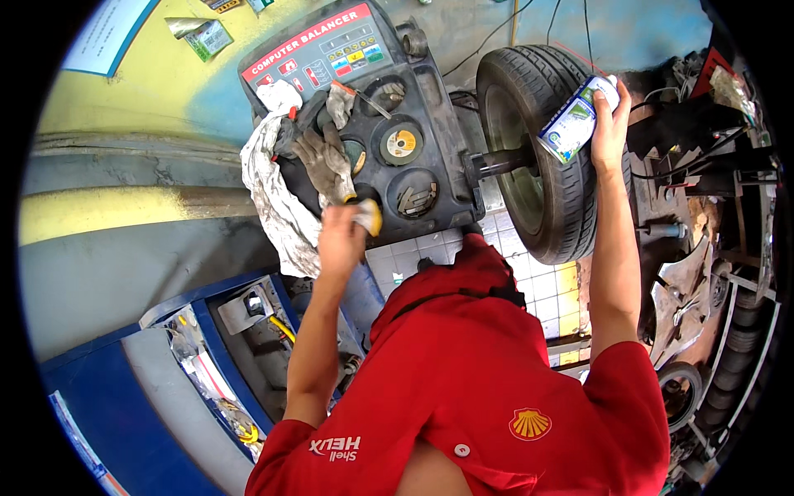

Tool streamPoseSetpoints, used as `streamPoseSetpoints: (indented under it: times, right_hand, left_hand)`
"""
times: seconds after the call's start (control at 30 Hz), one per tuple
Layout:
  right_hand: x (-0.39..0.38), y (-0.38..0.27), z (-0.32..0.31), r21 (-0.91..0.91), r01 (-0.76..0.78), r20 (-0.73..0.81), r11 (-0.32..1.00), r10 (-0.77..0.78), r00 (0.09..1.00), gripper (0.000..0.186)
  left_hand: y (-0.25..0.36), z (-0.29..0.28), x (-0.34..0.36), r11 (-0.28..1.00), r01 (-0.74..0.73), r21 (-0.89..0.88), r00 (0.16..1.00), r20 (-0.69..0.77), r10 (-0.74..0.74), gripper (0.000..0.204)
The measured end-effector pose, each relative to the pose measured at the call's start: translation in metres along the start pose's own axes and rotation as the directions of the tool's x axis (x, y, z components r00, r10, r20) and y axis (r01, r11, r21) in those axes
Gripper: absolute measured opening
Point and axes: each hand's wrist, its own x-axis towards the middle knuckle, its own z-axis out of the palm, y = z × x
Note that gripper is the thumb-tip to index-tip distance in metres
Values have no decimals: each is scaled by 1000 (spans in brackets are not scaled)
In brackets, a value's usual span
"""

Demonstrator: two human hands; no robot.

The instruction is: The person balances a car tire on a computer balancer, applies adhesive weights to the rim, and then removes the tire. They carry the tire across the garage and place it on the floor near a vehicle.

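The right hand [610, 124] is raised beside the tyre [542, 149] mounted on the balancing machine [413, 107], its fingers wrapped around a white spray can [575, 120] with a blue and green label, held tilted against the tread. The left hand [341, 236] is at the front edge of the machine's tray, fingers closed on a small yellow-tipped object [370, 217], just below a grey work glove [322, 161] and a dirty rag [277, 198].

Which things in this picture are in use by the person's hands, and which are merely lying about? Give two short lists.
In use:
- spray can in right hand
- yellow-tipped tool in left hand
- tyre on the balancer shaft

Lying about:
- work gloves
- white rag
- blue cabinet
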Motion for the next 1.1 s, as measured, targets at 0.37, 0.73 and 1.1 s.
streamPoseSetpoints:
  times: [0.37,0.73,1.1]
  right_hand:
    - [6,12,-1,110,-32,17,993,30,999,63]
    - [11,22,-4,57,2,73,998,-6,997,61]
    - [12,23,-4,178,-94,86,980,80,993,59]
  left_hand:
    - [33,-60,-3,950,302,-81,946,-94,-309,26]
    - [35,36,22,995,90,-36,996,13,-89,18]
    - [-1,46,35,943,190,272,911,309,-273,24]
